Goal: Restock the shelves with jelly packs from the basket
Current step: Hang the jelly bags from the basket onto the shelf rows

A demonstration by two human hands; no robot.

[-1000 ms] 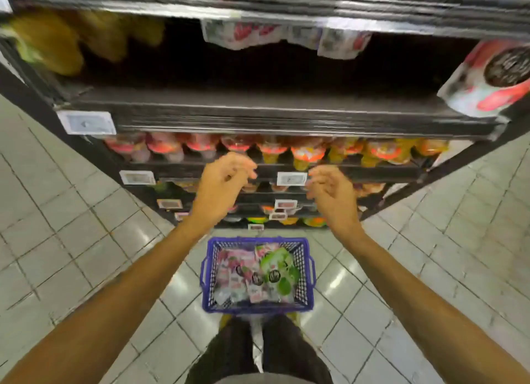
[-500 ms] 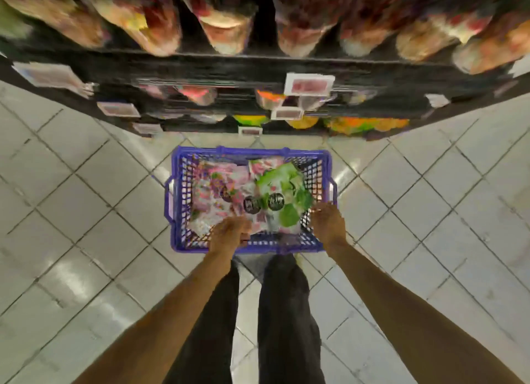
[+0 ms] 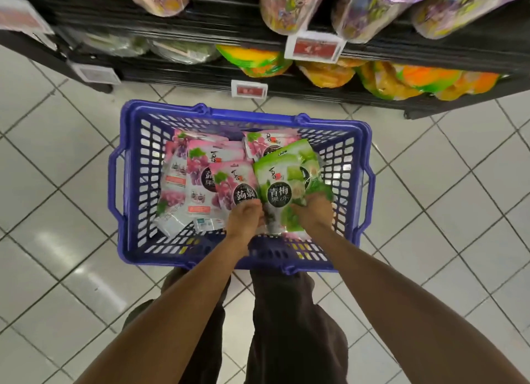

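Gripping green jelly pack (image 3: 282,188) w/ right hand (image 3: 312,215); left hand (image 3: 244,217) curled, hold unclear.

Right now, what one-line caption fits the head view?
Left hand and right hand grip a green jelly pack in the blue basket, pink jelly packs beside it, stocked shelves ahead.

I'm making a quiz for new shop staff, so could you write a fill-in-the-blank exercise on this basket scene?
1. The basket is ___ in colour.
2. It stands on the tiled ___, in front of the shelves.
3. The right hand grips a pack coloured ___.
4. The other packs in the basket are mostly ___.

Missing words: blue; floor; green; pink.
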